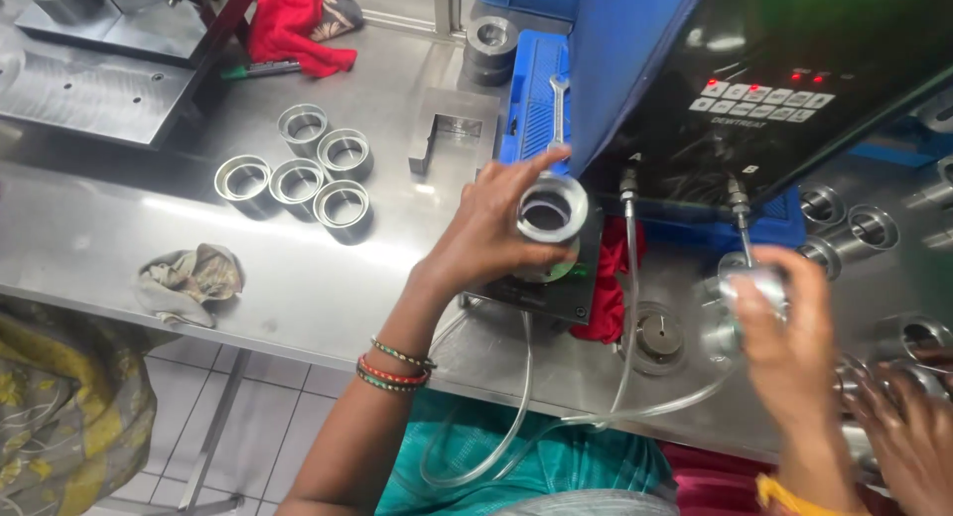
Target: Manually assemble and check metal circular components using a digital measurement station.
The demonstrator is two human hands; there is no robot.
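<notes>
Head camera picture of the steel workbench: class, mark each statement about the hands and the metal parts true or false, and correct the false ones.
1. The left hand holds a metal ring over a black fixture. True.
2. Five metal rings stand grouped on the steel table. True.
3. The right hand is empty. False: it grips a shiny metal part.
4. A wrench lies on the table's bare steel. False: it lies on a blue tray.
5. The red cloth lies at the near table edge. False: it lies at the far side; a grey rag is near.
</notes>
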